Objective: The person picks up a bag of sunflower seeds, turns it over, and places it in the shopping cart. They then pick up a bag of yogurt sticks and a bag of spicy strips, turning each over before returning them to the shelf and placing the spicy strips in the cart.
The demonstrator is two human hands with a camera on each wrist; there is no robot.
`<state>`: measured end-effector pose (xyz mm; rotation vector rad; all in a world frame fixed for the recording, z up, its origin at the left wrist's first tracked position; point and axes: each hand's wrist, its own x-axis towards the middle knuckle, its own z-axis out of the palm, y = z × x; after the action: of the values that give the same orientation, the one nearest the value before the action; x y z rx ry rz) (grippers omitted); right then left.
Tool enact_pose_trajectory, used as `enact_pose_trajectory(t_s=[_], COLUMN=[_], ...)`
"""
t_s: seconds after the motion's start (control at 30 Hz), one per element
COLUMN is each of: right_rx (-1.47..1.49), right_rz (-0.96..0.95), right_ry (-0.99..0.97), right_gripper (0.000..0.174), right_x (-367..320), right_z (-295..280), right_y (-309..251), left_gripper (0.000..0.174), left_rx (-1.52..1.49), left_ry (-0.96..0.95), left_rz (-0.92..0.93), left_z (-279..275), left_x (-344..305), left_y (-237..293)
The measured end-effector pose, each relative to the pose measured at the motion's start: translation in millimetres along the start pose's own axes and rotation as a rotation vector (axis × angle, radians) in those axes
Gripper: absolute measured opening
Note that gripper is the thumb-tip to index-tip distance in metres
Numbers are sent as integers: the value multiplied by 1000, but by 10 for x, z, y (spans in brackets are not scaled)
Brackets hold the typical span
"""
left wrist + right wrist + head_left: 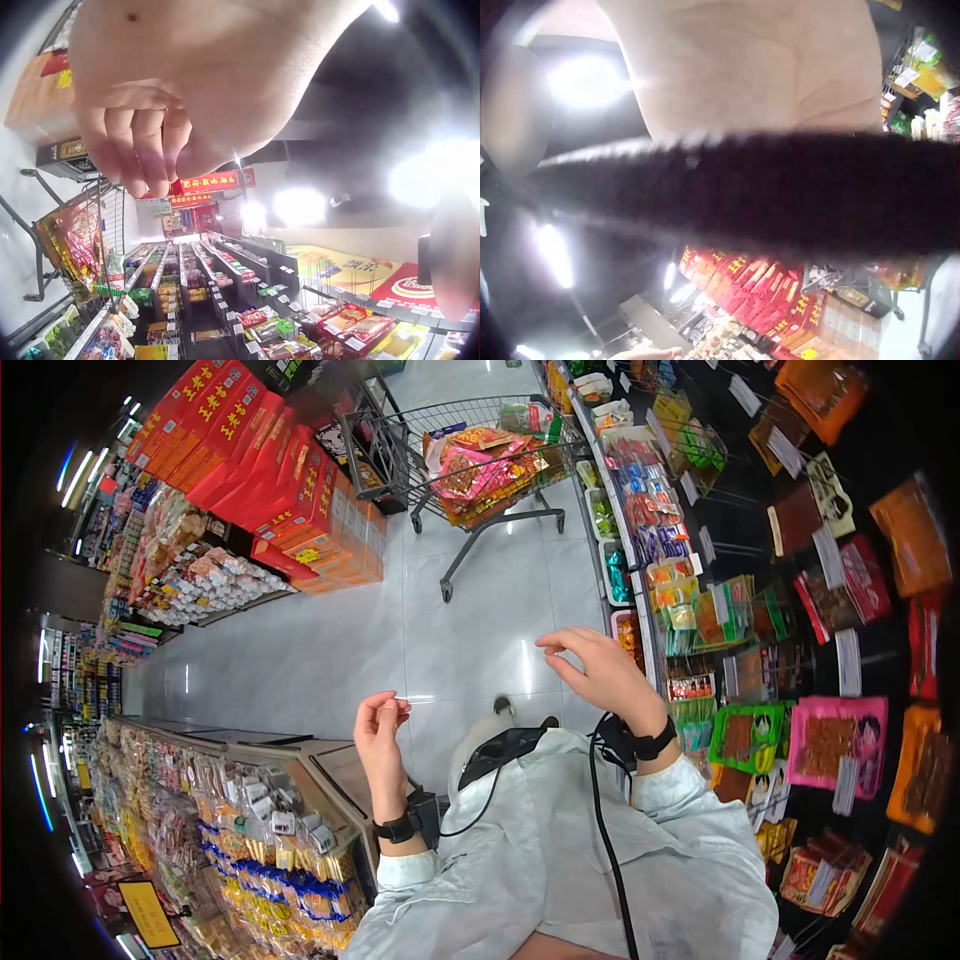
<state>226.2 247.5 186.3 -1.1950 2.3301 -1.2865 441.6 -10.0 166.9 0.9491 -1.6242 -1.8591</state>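
Held out in front of the body, my left hand (380, 740) has loosely bent fingers and nothing in it. Its palm and curled fingers (150, 150) fill the top of the left wrist view. My right hand (605, 672) hovers beside the right-hand shelf, also holding nothing, its fingers relaxed. In the right wrist view a dark blurred strap (765, 199) hides the fingers of that hand. Ahead of both hands stands a wire shopping cart (462, 565), loaded with pink and red snack bags (480, 465). Nearest the right hand is a pink-rimmed tub (627, 635) of small packets.
Stacked red drink cartons (230, 445) stand at the far left of the aisle. Packaged snacks (270, 840) fill a display at lower left. On the right, a black rack carries hanging packets, including a green tray (745, 738) and a pink tray (838, 745). Grey floor (300, 645) lies between.
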Motion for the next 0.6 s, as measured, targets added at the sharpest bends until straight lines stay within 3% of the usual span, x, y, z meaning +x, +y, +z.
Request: enact_pose_trajectory(t_s=[0.07,0.17,0.27,0.47,0.6], right_rx=[-35,-72,-106,6,-11], right_rz=[-19,191,403,734,761], right_ry=[2,-18,69,319,310], right_gripper=[22,25,24,27,29], right_x=[224,393,491,995,1359], right_z=[-88,-270,-420,-719,-787], right_y=[197,470,832,881,1124], left_gripper=[14,14,15,18,17], left_rx=[-11,-25,-39,49,98], left_ry=[-14,-30,-84,-352,-486], left_rz=[-40,-94,-137,-101,-131], left_z=[193,429,700,1484,1981], left_x=[346,1032,1819,3258,3859], left_y=[-28,-133,-226,40,157])
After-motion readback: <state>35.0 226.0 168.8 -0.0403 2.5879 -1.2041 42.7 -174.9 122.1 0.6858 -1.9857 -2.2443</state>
